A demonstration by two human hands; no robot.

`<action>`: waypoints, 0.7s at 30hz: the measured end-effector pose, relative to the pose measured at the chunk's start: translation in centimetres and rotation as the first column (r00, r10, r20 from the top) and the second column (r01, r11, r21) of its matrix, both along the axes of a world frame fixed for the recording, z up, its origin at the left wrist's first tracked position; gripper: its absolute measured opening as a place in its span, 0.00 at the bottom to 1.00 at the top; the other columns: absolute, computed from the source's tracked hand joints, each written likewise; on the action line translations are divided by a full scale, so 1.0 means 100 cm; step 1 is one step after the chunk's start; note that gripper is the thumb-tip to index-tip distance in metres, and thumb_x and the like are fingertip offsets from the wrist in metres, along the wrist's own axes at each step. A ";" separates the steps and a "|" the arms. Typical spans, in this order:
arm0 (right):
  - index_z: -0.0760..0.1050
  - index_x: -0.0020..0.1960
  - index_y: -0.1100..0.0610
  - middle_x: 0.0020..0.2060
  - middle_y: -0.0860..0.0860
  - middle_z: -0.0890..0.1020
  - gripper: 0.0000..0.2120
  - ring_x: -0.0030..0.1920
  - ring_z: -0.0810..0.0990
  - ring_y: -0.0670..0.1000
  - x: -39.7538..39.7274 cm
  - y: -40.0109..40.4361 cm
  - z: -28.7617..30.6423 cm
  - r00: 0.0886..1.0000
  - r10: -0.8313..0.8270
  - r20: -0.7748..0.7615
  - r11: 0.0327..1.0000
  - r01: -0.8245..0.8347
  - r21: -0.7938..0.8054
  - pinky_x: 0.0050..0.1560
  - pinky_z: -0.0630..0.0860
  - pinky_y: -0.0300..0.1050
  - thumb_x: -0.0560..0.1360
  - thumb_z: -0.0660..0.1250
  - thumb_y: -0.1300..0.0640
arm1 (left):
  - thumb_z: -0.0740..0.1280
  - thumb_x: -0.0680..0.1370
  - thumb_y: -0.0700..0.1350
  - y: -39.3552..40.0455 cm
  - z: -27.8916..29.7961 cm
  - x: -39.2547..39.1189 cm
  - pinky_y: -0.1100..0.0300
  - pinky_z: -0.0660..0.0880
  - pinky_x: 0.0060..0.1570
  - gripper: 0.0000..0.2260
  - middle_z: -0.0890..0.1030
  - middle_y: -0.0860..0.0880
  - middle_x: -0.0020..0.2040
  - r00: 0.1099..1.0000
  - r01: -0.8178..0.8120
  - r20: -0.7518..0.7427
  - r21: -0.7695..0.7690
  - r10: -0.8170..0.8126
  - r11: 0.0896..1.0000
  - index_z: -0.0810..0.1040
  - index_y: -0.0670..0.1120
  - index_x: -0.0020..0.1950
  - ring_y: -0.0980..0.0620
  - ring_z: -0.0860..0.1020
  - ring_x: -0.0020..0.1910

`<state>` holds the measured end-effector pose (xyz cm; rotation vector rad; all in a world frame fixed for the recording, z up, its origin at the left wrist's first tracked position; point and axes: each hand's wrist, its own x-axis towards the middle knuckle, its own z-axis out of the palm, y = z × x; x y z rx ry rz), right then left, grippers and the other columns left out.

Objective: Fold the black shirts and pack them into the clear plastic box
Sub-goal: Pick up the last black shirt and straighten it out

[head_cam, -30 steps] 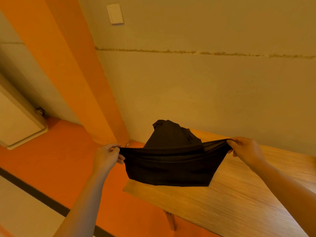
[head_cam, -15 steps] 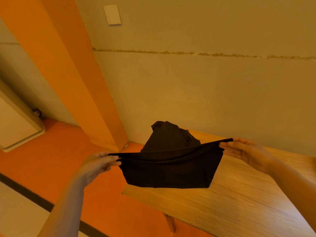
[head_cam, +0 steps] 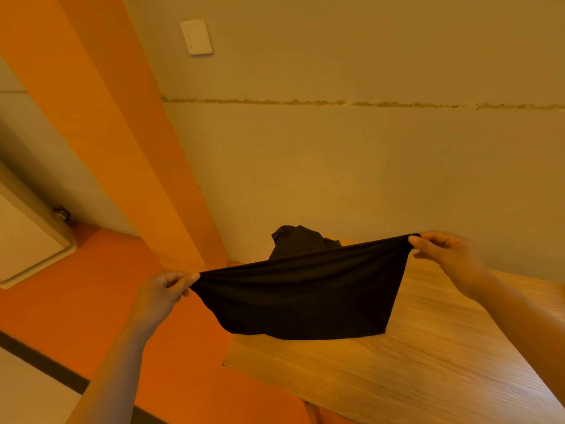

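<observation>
A black shirt hangs stretched in the air between my two hands, above the left end of the wooden table. My left hand pinches its left corner out past the table's edge. My right hand pinches its right corner, held higher. Behind the held shirt, a heap of black shirts lies on the table's far corner by the wall. The clear plastic box is out of view.
A pale wall rises right behind the table, with a white switch plate high up. An orange column stands left of the table. Orange floor lies to the left, with a white cabinet at the far left.
My hands have moved apart and pulled the shirt tauter. My right hand has risen, so the top edge now slopes up to the right.
</observation>
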<state>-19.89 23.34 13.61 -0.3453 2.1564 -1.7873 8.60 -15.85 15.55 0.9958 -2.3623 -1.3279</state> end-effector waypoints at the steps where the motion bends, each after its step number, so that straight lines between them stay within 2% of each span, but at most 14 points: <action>1: 0.84 0.46 0.55 0.46 0.55 0.85 0.17 0.45 0.83 0.51 -0.002 0.000 0.004 1.000 0.005 0.001 0.999 -0.005 -0.039 0.48 0.80 0.41 0.64 0.77 0.44 | 0.66 0.79 0.48 -0.003 0.003 -0.003 0.50 0.65 0.35 0.14 0.70 0.42 0.31 1.000 0.014 -0.001 0.005 -0.014 1.000 0.77 0.41 0.37 0.48 0.65 0.28; 3: 0.85 0.42 0.53 0.42 0.52 0.85 0.27 0.41 0.83 0.49 -0.009 0.003 0.013 1.000 -0.007 0.018 0.993 0.009 -0.118 0.44 0.81 0.40 0.52 0.80 0.35 | 0.66 0.79 0.47 -0.010 0.008 -0.009 0.53 0.64 0.36 0.15 0.71 0.48 0.29 0.999 0.045 -0.012 0.024 -0.044 0.999 0.74 0.41 0.35 0.52 0.64 0.26; 4: 0.85 0.40 0.52 0.41 0.51 0.84 0.29 0.41 0.82 0.49 -0.013 0.004 0.017 0.999 -0.012 0.032 0.988 0.017 -0.156 0.44 0.81 0.41 0.49 0.80 0.33 | 0.65 0.79 0.47 -0.013 0.010 -0.014 0.54 0.64 0.36 0.15 0.70 0.51 0.27 0.998 0.059 -0.025 0.028 -0.058 0.998 0.74 0.41 0.35 0.53 0.63 0.25; 7: 0.84 0.41 0.53 0.43 0.51 0.83 0.30 0.44 0.81 0.50 -0.027 0.008 0.032 0.999 -0.024 0.025 0.978 0.028 -0.208 0.47 0.79 0.45 0.48 0.80 0.33 | 0.64 0.80 0.47 -0.019 0.022 -0.031 0.57 0.63 0.32 0.16 0.68 0.52 0.25 0.989 0.139 -0.056 -0.011 -0.139 0.990 0.72 0.39 0.35 0.54 0.60 0.24; 10: 0.83 0.46 0.54 0.45 0.52 0.84 0.34 0.47 0.82 0.50 -0.041 0.011 0.049 0.999 -0.050 -0.009 0.978 0.047 -0.205 0.45 0.81 0.42 0.48 0.80 0.33 | 0.64 0.80 0.47 -0.022 0.039 -0.057 0.61 0.62 0.29 0.18 0.67 0.49 0.26 0.975 0.201 -0.073 -0.104 -0.209 0.974 0.73 0.38 0.34 0.54 0.60 0.23; 12: 0.83 0.48 0.56 0.45 0.53 0.84 0.36 0.46 0.83 0.50 -0.049 0.014 0.062 0.996 -0.080 -0.045 0.978 0.069 -0.197 0.43 0.81 0.40 0.49 0.81 0.34 | 0.64 0.80 0.48 -0.019 0.053 -0.080 0.60 0.64 0.30 0.17 0.70 0.46 0.27 0.970 0.216 -0.081 -0.146 -0.230 0.965 0.74 0.38 0.35 0.56 0.62 0.23; 14: 0.82 0.48 0.57 0.43 0.54 0.84 0.29 0.43 0.82 0.50 -0.059 0.018 0.076 0.990 -0.118 -0.080 0.980 0.103 -0.173 0.44 0.82 0.41 0.55 0.80 0.40 | 0.64 0.79 0.49 -0.011 0.068 -0.106 0.59 0.65 0.32 0.15 0.73 0.43 0.29 0.969 0.206 -0.103 -0.157 -0.223 0.966 0.77 0.39 0.38 0.57 0.66 0.23; 17: 0.81 0.46 0.56 0.43 0.54 0.82 0.05 0.42 0.80 0.51 -0.076 0.024 0.103 0.978 -0.165 -0.128 0.981 0.149 -0.128 0.46 0.81 0.42 0.71 0.73 0.57 | 0.67 0.78 0.46 0.002 0.096 -0.151 0.63 0.70 0.32 0.09 0.75 0.43 0.29 0.962 0.183 -0.190 -0.099 -0.199 0.978 0.81 0.43 0.43 0.57 0.72 0.24; 21: 0.82 0.48 0.57 0.41 0.51 0.82 0.06 0.38 0.80 0.48 -0.105 0.040 0.143 0.950 -0.198 -0.242 0.980 0.196 -0.031 0.39 0.79 0.33 0.71 0.74 0.58 | 0.71 0.75 0.47 0.030 0.136 -0.213 0.56 0.77 0.39 0.06 0.80 0.45 0.28 0.934 0.234 -0.243 -0.135 -0.262 0.963 0.84 0.46 0.44 0.52 0.77 0.27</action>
